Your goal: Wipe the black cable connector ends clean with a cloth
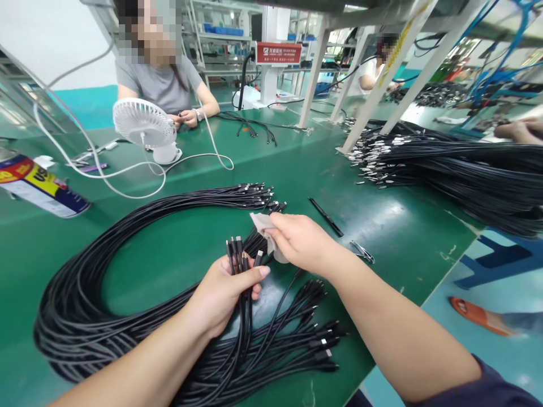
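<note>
Several black cables (243, 316) are gathered in my left hand (231, 282), its thumb pressed across them and their metal-tipped plugs pointing up. Just to the right and slightly higher, my right hand (297, 240) pinches a crumpled whitish cloth (265, 226). The cloth is close to the held plugs; whether it touches a cable behind it I cannot tell. A large looped bundle of black cables (63, 305) curves around the left side of the green table. One set of its ends lies beyond my hands, the other fans out below them to the right.
A black pen (326, 217) and nail clippers (362, 251) lie right of my hands. A spray can (42, 183) and white fan (144, 124) stand at left. A thick cable pile (445, 169) lies at right. A co-worker (156, 85) sits across the green table (297, 169).
</note>
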The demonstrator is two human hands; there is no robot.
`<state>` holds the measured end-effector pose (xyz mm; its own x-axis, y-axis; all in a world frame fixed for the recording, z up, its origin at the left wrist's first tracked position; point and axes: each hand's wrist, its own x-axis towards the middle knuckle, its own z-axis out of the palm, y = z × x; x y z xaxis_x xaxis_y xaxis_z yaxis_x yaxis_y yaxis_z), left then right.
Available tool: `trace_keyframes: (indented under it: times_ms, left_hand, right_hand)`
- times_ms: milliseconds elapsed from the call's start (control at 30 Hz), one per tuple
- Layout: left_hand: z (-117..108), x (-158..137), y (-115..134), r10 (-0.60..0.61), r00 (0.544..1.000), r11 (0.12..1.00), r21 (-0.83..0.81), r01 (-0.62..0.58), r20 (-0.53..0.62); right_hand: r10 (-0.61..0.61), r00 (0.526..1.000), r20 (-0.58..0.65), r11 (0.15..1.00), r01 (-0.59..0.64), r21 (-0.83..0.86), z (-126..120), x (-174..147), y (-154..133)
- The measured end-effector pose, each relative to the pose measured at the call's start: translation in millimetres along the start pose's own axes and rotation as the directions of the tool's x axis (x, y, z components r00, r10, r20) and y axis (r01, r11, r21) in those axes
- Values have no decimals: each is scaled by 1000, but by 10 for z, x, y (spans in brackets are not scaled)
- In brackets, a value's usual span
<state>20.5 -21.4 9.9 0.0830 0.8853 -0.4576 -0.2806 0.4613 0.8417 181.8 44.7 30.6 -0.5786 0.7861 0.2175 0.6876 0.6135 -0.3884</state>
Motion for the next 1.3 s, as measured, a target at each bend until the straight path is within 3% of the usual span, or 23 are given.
trace_keyframes:
  times_ms: [233, 333, 500, 733, 833, 933, 1067, 1300]
  left_hand:
    - [-10, -14, -5, 12, 1000, 1000, 0, -12, 7]
    - [-20, -6, -7, 18, 999, 1000, -1, -18, 34]
    - [-27, -6, -23, 83, 994, 996, 30, -85, 76]
    - [-21, -40, -33, -30, 992, 997, 69, 22, 125]
    - [-16, -34, -32, -12, 994, 997, 71, 5, 109]
    - [-23, -14, -36, 21, 996, 998, 59, -27, 92]
    - [-49, 5, -42, 62, 986, 993, 86, -76, 153]
    - [-31, -20, -28, -72, 982, 991, 121, 51, 175]
  right_hand:
    - [-109, 993, -37, 970, 114, 217, -27, -75, -7]
    - [-127, 992, 23, 956, 116, 271, -69, -92, -52]
    - [-170, 964, 205, 962, 117, 247, -83, -101, -115]
    - [-102, 987, 125, 973, 73, 219, -106, -32, 32]
    - [-62, 992, 110, 965, 32, 262, -112, -29, 62]
    - [-82, 975, 205, 936, 5, 351, -97, -54, 6]
    - [-132, 930, 343, 934, 1, 357, -84, -67, -78]
    - [-113, 950, 291, 937, 4, 350, -145, -40, -14]
